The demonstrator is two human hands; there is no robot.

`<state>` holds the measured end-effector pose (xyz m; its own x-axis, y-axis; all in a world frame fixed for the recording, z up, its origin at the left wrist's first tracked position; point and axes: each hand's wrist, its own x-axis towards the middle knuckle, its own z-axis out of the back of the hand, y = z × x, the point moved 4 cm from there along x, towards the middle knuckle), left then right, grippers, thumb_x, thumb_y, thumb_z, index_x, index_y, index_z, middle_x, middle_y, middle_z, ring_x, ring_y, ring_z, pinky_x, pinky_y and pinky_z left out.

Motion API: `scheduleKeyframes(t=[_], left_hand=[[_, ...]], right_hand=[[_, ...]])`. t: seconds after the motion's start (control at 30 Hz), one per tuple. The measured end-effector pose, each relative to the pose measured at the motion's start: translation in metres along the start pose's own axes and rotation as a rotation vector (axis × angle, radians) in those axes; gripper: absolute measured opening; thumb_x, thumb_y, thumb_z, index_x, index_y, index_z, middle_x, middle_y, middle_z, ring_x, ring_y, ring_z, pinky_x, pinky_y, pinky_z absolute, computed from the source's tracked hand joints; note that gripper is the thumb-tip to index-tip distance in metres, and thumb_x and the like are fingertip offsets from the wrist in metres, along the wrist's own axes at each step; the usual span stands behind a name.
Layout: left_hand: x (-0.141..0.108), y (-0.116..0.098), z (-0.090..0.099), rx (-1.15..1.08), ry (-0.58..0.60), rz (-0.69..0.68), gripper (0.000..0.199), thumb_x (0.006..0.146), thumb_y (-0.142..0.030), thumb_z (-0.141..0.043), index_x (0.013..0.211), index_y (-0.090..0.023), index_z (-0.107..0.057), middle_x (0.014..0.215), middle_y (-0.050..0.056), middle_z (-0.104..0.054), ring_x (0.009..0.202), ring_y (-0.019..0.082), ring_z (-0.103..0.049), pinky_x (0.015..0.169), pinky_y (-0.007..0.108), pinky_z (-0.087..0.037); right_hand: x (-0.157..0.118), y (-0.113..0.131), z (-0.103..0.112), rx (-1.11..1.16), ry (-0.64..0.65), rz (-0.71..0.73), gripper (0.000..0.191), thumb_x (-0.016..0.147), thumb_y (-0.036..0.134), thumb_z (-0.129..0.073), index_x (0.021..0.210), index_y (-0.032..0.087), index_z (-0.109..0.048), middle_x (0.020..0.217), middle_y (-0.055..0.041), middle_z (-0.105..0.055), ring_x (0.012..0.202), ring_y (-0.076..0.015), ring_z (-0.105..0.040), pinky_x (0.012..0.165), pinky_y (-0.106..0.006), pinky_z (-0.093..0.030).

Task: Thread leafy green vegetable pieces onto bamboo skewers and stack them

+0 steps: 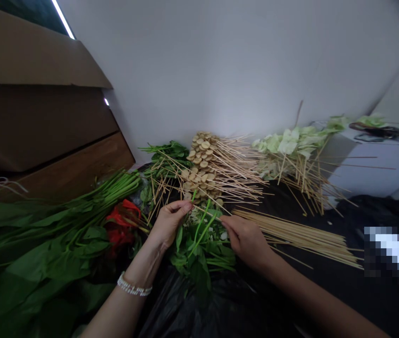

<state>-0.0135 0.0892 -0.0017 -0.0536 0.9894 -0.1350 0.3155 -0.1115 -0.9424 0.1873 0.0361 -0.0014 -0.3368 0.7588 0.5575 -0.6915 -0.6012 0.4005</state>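
Note:
My right hand [248, 237] is closed around one end of a bamboo skewer [206, 212]. The skewer runs leftward to the pinched thumb and fingers of my left hand [171, 220], where a green stem [194, 195] pokes up. Stems of leafy greens [202, 230] cross the skewer between my hands, their leaves hanging below. Under them lies a heap of similar leaves [220, 256] on black plastic [171, 305]. A beaded bracelet [134, 285] circles my left wrist. The exact grip of my left fingertips is partly hidden.
Skewered pale slices [202, 159] are piled ahead, with skewered greens [171, 159] to their left and skewered cabbage-like leaves [294, 141] to their right. Loose skewers [305, 237] lie at right. Long-stemmed greens [54, 234] and red material [123, 225] sit left, below a cardboard box [37, 122].

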Motion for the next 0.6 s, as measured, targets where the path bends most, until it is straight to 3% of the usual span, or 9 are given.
scheduleKeyframes(t=[0.43,0.6], left_hand=[[-0.009,0.005,-0.013,0.064,0.202,0.061,0.031,0.049,-0.032,-0.091,0.068,-0.014,-0.074,0.075,0.001,-0.070,0.065,0.008,-0.057,0.064,0.018,-0.043],[-0.006,-0.006,-0.007,0.088,0.272,0.027,0.046,0.062,-0.051,-0.081,0.088,-0.014,-0.076,0.075,0.005,-0.069,0.065,0.011,-0.058,0.062,0.020,-0.044]], right_hand=[[0.001,0.005,-0.001,0.058,0.032,0.016,0.025,0.095,0.017,-0.040,0.100,0.018,-0.064,0.083,-0.0068,-0.069,0.077,-0.0178,-0.064,0.072,-0.028,-0.048],[0.004,0.005,0.014,0.152,-0.038,-0.020,0.021,0.095,0.020,-0.039,0.091,0.019,-0.059,0.077,-0.0030,-0.064,0.069,-0.0146,-0.059,0.067,-0.025,-0.044]])
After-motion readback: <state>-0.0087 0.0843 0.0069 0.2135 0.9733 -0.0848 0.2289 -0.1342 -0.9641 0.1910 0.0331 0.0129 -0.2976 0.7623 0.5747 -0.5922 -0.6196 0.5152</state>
